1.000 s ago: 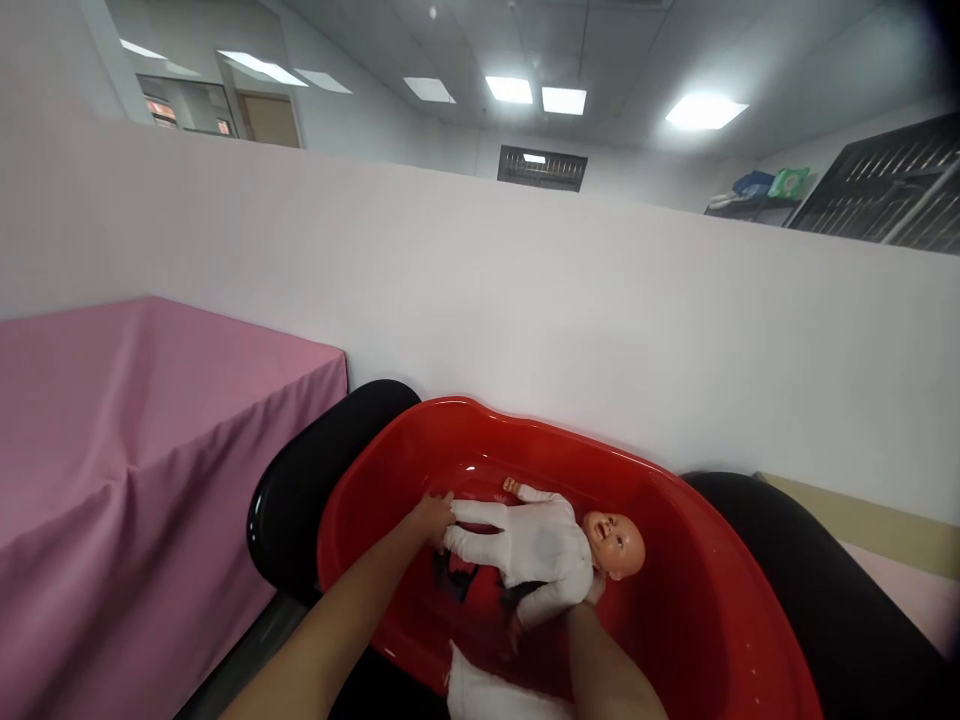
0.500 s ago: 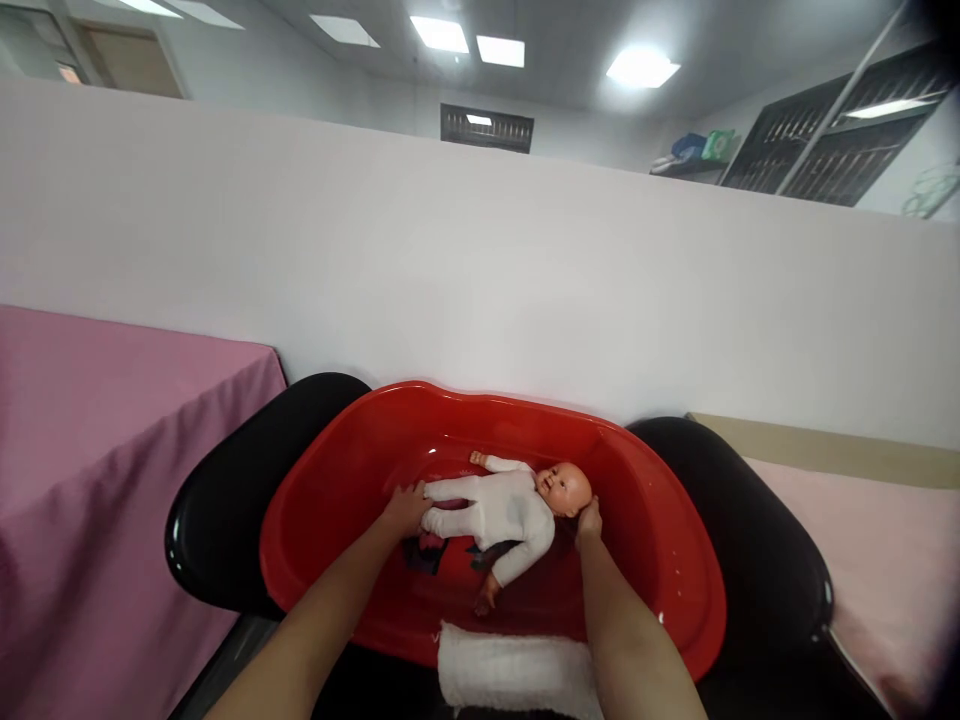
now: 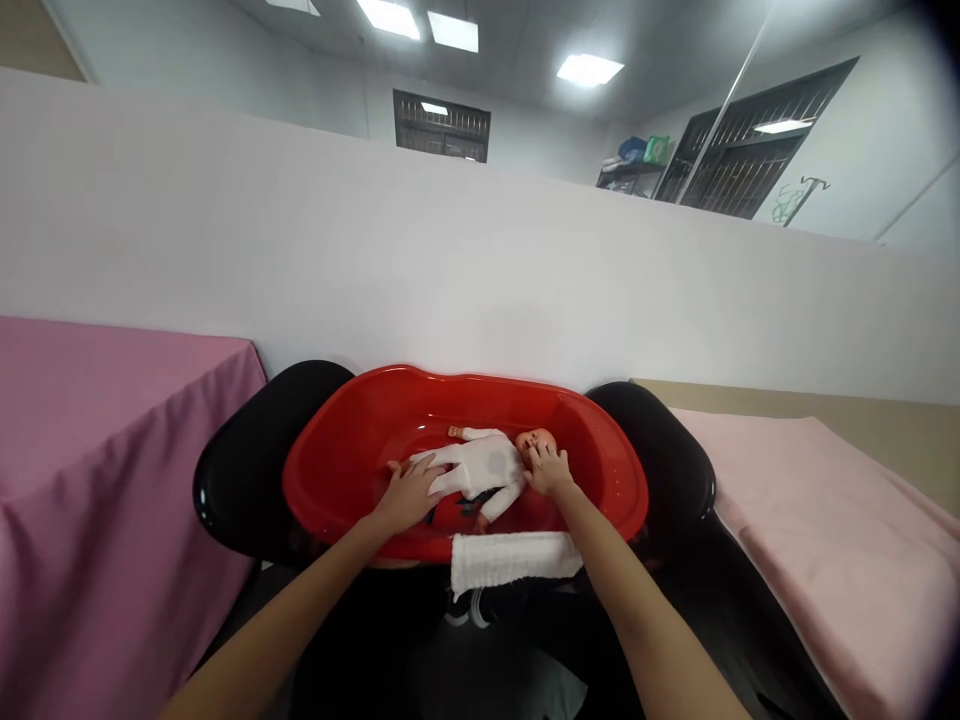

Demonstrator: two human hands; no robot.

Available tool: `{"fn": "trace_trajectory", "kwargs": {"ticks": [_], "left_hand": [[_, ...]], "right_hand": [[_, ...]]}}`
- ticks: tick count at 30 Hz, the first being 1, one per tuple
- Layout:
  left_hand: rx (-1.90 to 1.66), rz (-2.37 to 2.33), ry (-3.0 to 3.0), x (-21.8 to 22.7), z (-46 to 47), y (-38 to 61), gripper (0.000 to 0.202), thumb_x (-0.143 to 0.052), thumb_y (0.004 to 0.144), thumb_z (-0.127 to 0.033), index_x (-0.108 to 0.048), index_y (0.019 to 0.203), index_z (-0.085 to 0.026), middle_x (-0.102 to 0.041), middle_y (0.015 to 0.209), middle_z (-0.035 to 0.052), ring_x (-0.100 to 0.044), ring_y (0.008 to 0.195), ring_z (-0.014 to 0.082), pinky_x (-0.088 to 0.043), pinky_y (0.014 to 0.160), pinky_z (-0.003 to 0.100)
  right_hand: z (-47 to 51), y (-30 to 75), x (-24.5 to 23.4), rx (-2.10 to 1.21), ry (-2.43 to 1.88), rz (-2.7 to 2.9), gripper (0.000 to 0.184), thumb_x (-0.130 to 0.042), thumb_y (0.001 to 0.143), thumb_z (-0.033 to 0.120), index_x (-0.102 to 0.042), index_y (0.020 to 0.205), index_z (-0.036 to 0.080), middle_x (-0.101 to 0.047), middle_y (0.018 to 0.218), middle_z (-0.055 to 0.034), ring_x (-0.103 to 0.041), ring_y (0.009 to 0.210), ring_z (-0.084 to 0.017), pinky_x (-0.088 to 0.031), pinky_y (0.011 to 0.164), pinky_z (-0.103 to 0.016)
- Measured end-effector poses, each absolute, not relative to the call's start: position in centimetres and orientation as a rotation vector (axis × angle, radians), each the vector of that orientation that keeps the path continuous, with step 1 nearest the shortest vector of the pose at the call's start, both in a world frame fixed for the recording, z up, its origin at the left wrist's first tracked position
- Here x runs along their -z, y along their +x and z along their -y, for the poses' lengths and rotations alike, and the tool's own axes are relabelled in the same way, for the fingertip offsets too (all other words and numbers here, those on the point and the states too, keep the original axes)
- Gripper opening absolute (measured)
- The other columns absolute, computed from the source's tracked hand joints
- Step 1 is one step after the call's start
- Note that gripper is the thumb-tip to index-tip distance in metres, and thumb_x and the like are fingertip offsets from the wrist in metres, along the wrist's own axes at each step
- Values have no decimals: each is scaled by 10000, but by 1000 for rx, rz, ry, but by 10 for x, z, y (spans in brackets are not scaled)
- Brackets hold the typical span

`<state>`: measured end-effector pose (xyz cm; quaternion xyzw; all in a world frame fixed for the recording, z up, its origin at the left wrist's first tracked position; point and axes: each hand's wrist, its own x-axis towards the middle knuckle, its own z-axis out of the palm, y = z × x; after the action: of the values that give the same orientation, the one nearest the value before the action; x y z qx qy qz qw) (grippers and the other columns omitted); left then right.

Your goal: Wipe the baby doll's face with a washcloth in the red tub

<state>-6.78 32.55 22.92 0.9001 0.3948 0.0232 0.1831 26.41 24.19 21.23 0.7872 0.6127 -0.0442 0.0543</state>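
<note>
A baby doll [image 3: 491, 465] in a white bodysuit lies on its back in a red baby bathtub [image 3: 337, 455], its head toward the right end. My left hand [image 3: 409, 492] is open, fingers stretched out over the doll's legs. At the doll's head, my right hand [image 3: 549, 468] lies open with spread fingers across the lower face and neck. A white gauze cloth [image 3: 514, 560] hangs over the near rim of the tub. Whether the palms press on the doll is hidden.
Black rounded side panels [image 3: 247, 470] flank the tub. A pink-purple draped table [image 3: 120, 400] stands at the left and a pale pink covered surface [image 3: 817, 500] at the right. A white partition [image 3: 450, 270] rises behind the tub.
My left hand has moved from the doll's feet onto its legs. The right hand has come from behind the head round to the face. The view has shifted to the right.
</note>
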Motion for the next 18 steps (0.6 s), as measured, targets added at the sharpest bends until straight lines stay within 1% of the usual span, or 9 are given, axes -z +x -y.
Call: {"fn": "trace_trajectory", "kwargs": {"ticks": [2,3,6,8,11,13,15,17,18], "left_hand": [[-194,-1052,2524,-234,-292,-78,491,-541,1073,-348,-625,1553,-283,-391,1776,73,-369,1619,322,-264,1354,556],[-231,-1023,2511,-235,-276,-84,474,-540,1075,-359,-641,1531,-276,-404,1769,67,-378,1616,315,-280,1357,533],[-416,-973,2521,-225,-225,-99,430,-479,1091,-351,-692,1450,-248,-467,1728,86,-407,1603,307,-293,1362,536],[-617,-986,2510,-207,-189,-109,431,-401,1108,-343,-739,1359,-251,-559,1653,95,-487,1551,288,-344,1348,518],[-786,-1046,2370,-159,-130,-122,434,-371,1113,-363,-779,1251,-310,-682,1512,87,-608,1447,266,-493,1268,471],[-719,-1068,2284,-113,-90,-130,411,-406,1090,-366,-794,1219,-325,-716,1464,98,-680,1368,296,-590,1175,494],[-637,-1057,2231,-63,-52,-136,375,-460,1086,-356,-803,1228,-305,-726,1458,95,-703,1350,315,-622,1132,505],[-597,-979,2238,-18,-17,-137,343,-496,1066,-287,-812,1200,-290,-754,1411,100,-758,1261,301,-688,1000,427],[-575,-968,2252,-1,-3,-136,348,-506,1051,-235,-808,1214,-291,-759,1399,103,-771,1234,295,-691,983,407]], "right_hand": [[-235,259,-212,103,2361,-1911,688,-457,1075,397,-384,1718,167,-343,1761,-245,-320,1567,-422,-275,1212,-572],[-231,256,-213,92,2352,-1928,680,-446,1077,389,-392,1714,157,-343,1763,-242,-316,1569,-418,-273,1212,-565],[-222,252,-221,79,2347,-1964,672,-421,1088,377,-384,1714,135,-337,1763,-242,-314,1559,-408,-278,1200,-552],[-212,252,-230,63,2359,-1989,679,-414,1100,401,-359,1729,151,-339,1762,-230,-338,1527,-409,-265,1205,-561],[-184,256,-246,-42,2409,-2074,656,-458,1094,472,-460,1677,173,-415,1716,-212,-380,1469,-409,-220,1240,-581],[-154,259,-254,-168,2460,-2166,586,-540,1057,476,-595,1561,181,-507,1626,-209,-414,1422,-396,-223,1250,-584],[-119,259,-258,-308,2506,-2271,480,-619,1008,439,-690,1421,205,-575,1512,-190,-446,1369,-381,-245,1248,-601],[-81,253,-257,-432,2547,-2369,373,-652,989,417,-737,1303,234,-597,1425,-163,-460,1341,-375,-242,1250,-642],[-63,248,-255,-466,2566,-2408,331,-659,992,422,-748,1259,248,-598,1393,-153,-463,1336,-372,-228,1258,-662]]}}
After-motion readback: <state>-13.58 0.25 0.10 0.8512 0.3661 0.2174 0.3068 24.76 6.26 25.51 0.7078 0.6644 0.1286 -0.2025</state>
